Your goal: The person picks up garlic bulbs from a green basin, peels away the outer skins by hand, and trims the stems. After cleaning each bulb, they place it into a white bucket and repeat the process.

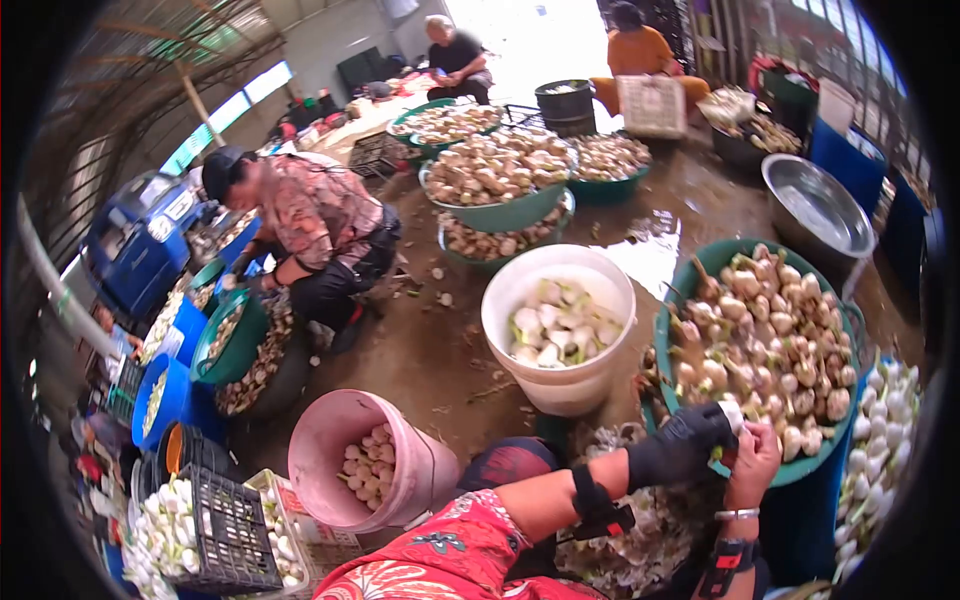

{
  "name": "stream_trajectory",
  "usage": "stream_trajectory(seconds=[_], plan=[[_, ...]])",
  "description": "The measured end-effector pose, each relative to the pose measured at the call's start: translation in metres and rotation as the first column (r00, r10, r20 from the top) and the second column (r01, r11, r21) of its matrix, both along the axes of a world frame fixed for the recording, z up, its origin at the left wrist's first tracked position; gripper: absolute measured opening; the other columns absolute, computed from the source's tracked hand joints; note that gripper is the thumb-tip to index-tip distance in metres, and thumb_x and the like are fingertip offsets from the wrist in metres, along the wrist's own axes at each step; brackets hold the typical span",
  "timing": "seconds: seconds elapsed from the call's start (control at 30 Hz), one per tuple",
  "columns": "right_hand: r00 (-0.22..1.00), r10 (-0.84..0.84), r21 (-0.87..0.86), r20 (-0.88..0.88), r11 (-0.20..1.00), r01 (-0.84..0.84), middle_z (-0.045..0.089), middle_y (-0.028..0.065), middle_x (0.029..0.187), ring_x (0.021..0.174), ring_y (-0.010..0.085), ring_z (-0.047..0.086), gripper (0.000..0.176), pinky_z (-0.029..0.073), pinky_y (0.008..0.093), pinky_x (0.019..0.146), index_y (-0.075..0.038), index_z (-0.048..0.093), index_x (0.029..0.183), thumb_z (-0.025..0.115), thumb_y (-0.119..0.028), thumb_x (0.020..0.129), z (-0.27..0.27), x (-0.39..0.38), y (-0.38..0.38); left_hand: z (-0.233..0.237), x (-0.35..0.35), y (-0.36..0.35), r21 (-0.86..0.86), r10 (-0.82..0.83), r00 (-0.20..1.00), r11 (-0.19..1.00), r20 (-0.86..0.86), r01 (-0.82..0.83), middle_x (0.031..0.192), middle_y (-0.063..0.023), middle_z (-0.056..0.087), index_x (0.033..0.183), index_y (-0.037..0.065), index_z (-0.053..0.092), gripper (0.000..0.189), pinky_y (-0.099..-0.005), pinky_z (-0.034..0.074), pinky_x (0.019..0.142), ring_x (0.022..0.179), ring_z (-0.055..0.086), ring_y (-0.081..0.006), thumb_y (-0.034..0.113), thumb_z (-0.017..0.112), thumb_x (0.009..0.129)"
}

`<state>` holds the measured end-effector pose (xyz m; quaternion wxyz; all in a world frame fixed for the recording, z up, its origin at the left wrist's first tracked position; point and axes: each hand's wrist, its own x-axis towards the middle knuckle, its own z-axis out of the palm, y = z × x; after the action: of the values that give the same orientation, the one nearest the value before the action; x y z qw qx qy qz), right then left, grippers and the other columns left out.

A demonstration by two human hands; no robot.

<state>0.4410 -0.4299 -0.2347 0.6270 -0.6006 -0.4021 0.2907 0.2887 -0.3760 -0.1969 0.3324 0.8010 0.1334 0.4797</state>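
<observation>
My left hand (685,440), in a black glove, is closed around a white garlic bulb (734,414) at the near edge of a green basin. My right hand (754,458), bare with a bracelet at the wrist, is pressed up against the same bulb with bent fingers. Unpeeled garlic bulbs (765,320) fill the green basin (855,390) just beyond both hands. Below my forearms lies a heap of garlic skins (640,535). Ahead of me a white bucket (560,388) holds peeled bulbs, and a pink bucket (325,435) to the left holds smaller bulbs.
A metal bowl (818,205) is at the right. White bulbs (880,440) lie beside the green basin. Heaped basins (505,215) stand ahead. A person (320,215) bends over basins at the left; two people sit farther back. A black crate (235,530) is at the lower left.
</observation>
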Motion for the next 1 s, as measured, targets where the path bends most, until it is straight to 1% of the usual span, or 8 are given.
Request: stream_trajectory(seconds=[0.13,0.23,0.47,0.53,0.7,0.8,0.83,1.0], plan=[[0.988,-0.018,0.068,0.156,0.998,0.007,0.046,-0.0043,0.072,0.059,0.0034,0.043,0.010,0.039,0.0170,0.047,-0.006,0.051,0.078,0.047,0.001,0.084,0.007,-0.017,0.006,-0.001,-0.010,0.003,0.052,0.079,0.990,0.996,-0.115,-0.073,0.080,-0.0118,0.057,0.090,0.002,0.052,0.010,-0.0356,0.047,0.063,0.072,0.059,-0.0275,0.005,0.058,0.082],[0.999,0.001,0.044,0.046,0.999,-0.003,0.050,-0.0016,0.069,0.054,0.0047,0.045,0.009,0.039,0.0178,0.044,-0.006,0.049,0.077,0.046,0.000,0.084,0.002,-0.020,0.006,-0.003,-0.017,0.005,0.014,0.095,0.985,0.995,-0.145,-0.094,0.085,-0.0120,0.057,0.088,0.007,0.056,0.022,-0.0398,0.046,0.073,0.084,0.056,-0.0325,0.000,0.059,0.067],[0.980,-0.015,-0.059,-0.198,0.998,0.003,0.056,0.0041,0.062,0.045,0.0130,0.054,0.007,0.048,0.0241,0.041,-0.009,0.048,0.081,0.043,-0.005,0.085,0.004,-0.015,0.005,-0.005,-0.023,0.010,-0.042,0.165,0.983,0.985,-0.079,-0.169,0.086,-0.0102,0.057,0.090,0.007,0.058,0.024,-0.0371,0.046,0.077,0.086,0.056,-0.0290,-0.003,0.062,0.068],[0.936,-0.085,-0.142,-0.342,0.989,0.038,0.057,0.0035,0.065,0.046,0.0127,0.054,0.005,0.046,0.0241,0.041,-0.011,0.048,0.081,0.047,-0.009,0.086,0.022,-0.020,0.000,0.002,-0.030,0.008,-0.550,0.034,0.995,0.835,0.099,0.026,0.090,-0.0062,0.061,0.095,0.006,0.059,0.023,-0.0324,0.046,0.079,0.087,0.058,-0.0191,-0.001,0.065,0.074],[0.683,-0.030,-0.161,-0.730,0.978,-0.130,0.061,0.0011,0.075,0.065,0.0132,0.060,0.019,0.047,0.0214,0.051,-0.013,0.056,0.091,0.056,-0.031,0.085,0.025,0.000,-0.004,0.023,-0.044,0.008,-0.824,0.008,0.896,0.396,0.444,0.405,0.092,0.0009,0.059,0.098,0.005,0.060,0.021,-0.0261,0.045,0.079,0.087,0.052,-0.0075,-0.003,0.061,0.078],[0.664,-0.031,-0.193,-0.747,0.966,-0.171,0.062,0.0003,0.079,0.069,0.0122,0.060,0.023,0.047,0.0216,0.051,-0.012,0.056,0.094,0.056,-0.033,0.085,0.053,-0.015,-0.012,0.015,-0.040,0.006,-0.744,-0.048,0.907,0.555,0.419,0.373,0.097,-0.0029,0.062,0.104,0.004,0.060,0.027,-0.0241,0.047,0.077,0.088,0.057,-0.0095,-0.001,0.065,0.079],[0.618,0.155,-0.094,-0.771,0.932,-0.351,0.063,-0.0009,0.085,0.072,0.0110,0.061,0.024,0.047,0.0216,0.050,-0.012,0.057,0.098,0.056,-0.033,0.087,0.063,-0.014,-0.019,0.012,-0.038,0.006,-0.746,-0.051,0.906,0.550,0.419,0.376,0.097,-0.0029,0.062,0.104,0.004,0.060,0.027,-0.0241,0.047,0.077,0.088,0.057,-0.0095,-0.001,0.065,0.079],[0.440,0.198,-0.018,-0.876,0.898,-0.440,0.063,0.0014,0.084,0.068,0.0113,0.058,0.022,0.046,0.0239,0.048,-0.011,0.059,0.102,0.054,-0.029,0.091,0.013,0.021,-0.011,0.003,-0.030,0.005,-0.521,-0.108,0.948,0.814,0.300,0.257,0.087,-0.0013,0.060,0.101,0.004,0.062,0.019,-0.0257,0.046,0.074,0.080,0.055,-0.0096,0.001,0.060,0.082]])
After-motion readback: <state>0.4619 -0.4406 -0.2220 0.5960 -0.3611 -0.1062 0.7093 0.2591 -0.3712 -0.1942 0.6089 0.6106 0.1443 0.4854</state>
